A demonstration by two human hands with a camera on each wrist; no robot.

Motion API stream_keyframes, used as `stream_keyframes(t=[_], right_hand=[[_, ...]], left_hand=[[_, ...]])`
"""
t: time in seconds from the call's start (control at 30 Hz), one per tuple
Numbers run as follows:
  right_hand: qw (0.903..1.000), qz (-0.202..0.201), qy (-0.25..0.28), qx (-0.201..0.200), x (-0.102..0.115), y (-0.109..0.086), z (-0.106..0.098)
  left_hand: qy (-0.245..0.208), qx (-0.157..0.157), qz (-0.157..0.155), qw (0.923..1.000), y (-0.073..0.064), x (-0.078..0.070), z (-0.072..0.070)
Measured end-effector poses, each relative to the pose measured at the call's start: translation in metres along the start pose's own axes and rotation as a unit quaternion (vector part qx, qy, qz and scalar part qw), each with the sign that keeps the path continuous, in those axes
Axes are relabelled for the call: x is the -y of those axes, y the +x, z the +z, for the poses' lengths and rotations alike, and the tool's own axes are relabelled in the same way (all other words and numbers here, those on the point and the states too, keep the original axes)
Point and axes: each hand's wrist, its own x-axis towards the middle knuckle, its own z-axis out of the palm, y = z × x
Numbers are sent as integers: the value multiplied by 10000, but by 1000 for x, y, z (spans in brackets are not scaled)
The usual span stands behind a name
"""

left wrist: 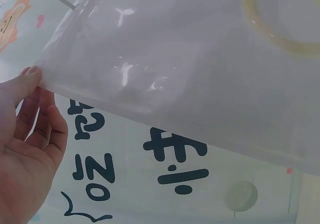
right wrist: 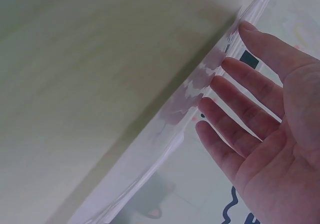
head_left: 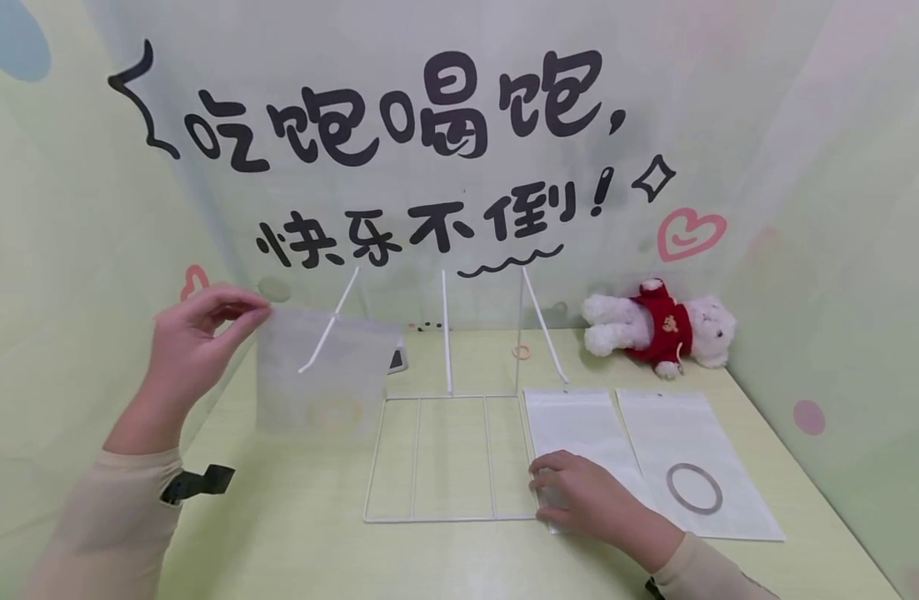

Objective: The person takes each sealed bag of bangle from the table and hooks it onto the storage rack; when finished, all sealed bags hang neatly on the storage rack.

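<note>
In the head view my left hand (head_left: 192, 350) pinches the upper left corner of a translucent plastic bag (head_left: 302, 358), thumb against fingertips. A pale yellow ring (left wrist: 280, 39) shows in the bag. The bag hangs upright at the left prong of a white wire rack (head_left: 450, 520), and that prong overlaps it. My right hand (head_left: 586, 496) rests on the lower part of a white bag (head_left: 575, 417) lying right of the rack. Its fingers are loosely bent and spread, fingertips right at the bag in the right wrist view.
Another white bag (head_left: 661, 425) with a grey ring (head_left: 695, 489) lies further right. Behind it, a white plush bear (head_left: 665, 329) in red lies by the wall. A small orange ring (head_left: 521, 352) and a partly hidden white object with a dark face (head_left: 398, 358) lie behind the rack's base.
</note>
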Motion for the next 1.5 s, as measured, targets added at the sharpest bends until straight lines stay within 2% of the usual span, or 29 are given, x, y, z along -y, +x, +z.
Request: stream_keyframes(t=[0.1, 0.2, 0.4, 0.57, 0.83, 1.07, 1.23, 1.3, 1.5], right_hand=[[10000, 53, -11, 80, 0, 0, 0], [10000, 13, -28, 47, -1, -1, 0], [9997, -153, -64, -174, -1, -1, 1], [9999, -144, -52, -80, -1, 0, -2], [9999, -142, -60, -73, -1, -2, 1], [9998, -165, -68, -75, -1, -2, 3], [9998, -174, -121, -17, -1, -2, 2], [9998, -170, -120, 7, -1, -1, 2], [9998, -167, -70, -50, -2, -2, 3]], left_hand=[[506, 33, -269, 9984, 4, 3, 2], [708, 98, -506, 9962, 9, 8, 3], [641, 243, -785, 9946, 15, 14, 4], [743, 285, -1056, 9912, 13, 15, 5], [839, 331, -1082, 9900, 5, 16, 3], [1085, 208, -932, 9895, -19, 12, -13], [1082, 342, -812, 9902, -40, 10, -23], [1040, 452, -712, 9910, -49, 10, -23], [1042, 854, -121, 9908, -75, 13, -12]])
